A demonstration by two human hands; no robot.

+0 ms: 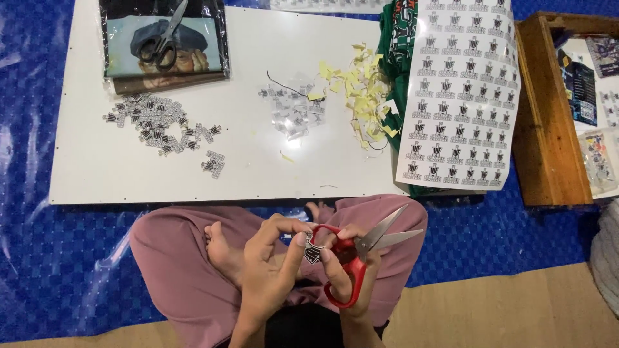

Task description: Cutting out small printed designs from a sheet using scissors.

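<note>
1 small sticker (pixel 313 250) pinched in left hand (pixel 274 258) fingertips, beside red scissors (pixel 361 254) gripped by right hand (pixel 345 270).

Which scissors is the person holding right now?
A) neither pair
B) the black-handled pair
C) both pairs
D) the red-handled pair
D: the right hand grips the red-handled scissors with the blades open, beside a small cut-out sticker pinched in the left hand; the black-handled scissors lie untouched on the plastic-wrapped printed package on the white board.
</note>
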